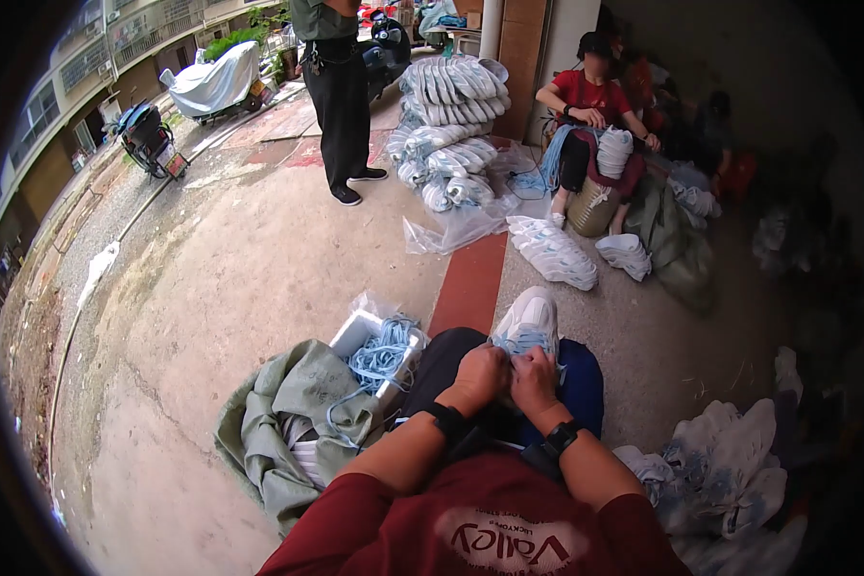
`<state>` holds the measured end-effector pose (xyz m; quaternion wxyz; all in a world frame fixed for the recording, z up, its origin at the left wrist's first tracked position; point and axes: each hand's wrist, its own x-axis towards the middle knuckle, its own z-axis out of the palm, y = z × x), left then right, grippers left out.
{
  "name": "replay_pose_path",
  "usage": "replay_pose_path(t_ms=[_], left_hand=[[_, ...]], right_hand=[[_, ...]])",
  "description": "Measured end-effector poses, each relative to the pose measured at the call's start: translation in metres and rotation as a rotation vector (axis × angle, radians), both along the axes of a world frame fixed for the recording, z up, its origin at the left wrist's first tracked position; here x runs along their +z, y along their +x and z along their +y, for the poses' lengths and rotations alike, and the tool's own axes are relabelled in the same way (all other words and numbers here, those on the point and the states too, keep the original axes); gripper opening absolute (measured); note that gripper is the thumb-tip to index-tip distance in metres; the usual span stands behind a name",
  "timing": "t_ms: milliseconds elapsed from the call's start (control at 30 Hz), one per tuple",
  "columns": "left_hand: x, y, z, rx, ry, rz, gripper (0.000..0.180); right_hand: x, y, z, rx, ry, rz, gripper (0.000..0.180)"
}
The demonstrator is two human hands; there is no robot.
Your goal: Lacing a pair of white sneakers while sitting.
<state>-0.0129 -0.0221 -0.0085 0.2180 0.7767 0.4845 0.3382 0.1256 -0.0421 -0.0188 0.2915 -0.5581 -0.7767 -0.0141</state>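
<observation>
A white sneaker (530,315) with light blue laces (522,340) rests on my lap, its toe pointing away from me. My left hand (482,372) is closed at the left side of the lacing, fingers curled on a lace. Close beside it, my right hand (535,378) pinches the lace near the shoe's opening. The fingertips and the shoe's heel end are mostly hidden behind my hands. To my left a white foam box (355,331) holds a tangle of light blue shoelaces (384,353), some trailing over its edge.
A green cloth sack (298,384) with white shoes inside lies at my left. Several bagged white shoes (720,461) are heaped at my right. Ahead stand stacked shoes (451,125), a shoe row (552,252), a seated person (600,106) handling shoes, and a standing person (341,96).
</observation>
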Motion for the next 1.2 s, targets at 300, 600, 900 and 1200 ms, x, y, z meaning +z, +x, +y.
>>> replay_pose_path(t_ms=[300, 600, 900, 1200], left_hand=[[0.007, -0.010, 0.041, 0.165, -0.109, -0.107, 0.013], [0.009, -0.006, 0.018, 0.123, -0.339, -0.222, 0.043], [0.008, -0.011, 0.020, -0.067, -0.571, -0.952, 0.043], [-0.002, -0.036, 0.039, 0.114, -0.463, -1.504, 0.019]], right_hand=[[0.018, -0.011, 0.038, 0.176, 0.232, 0.007, 0.006], [0.012, 0.065, -0.043, 0.399, -0.268, -0.081, 0.004], [-0.002, 0.033, -0.034, 0.317, -0.051, -0.196, 0.005], [-0.002, 0.029, -0.025, 0.263, 0.018, -0.341, 0.004]])
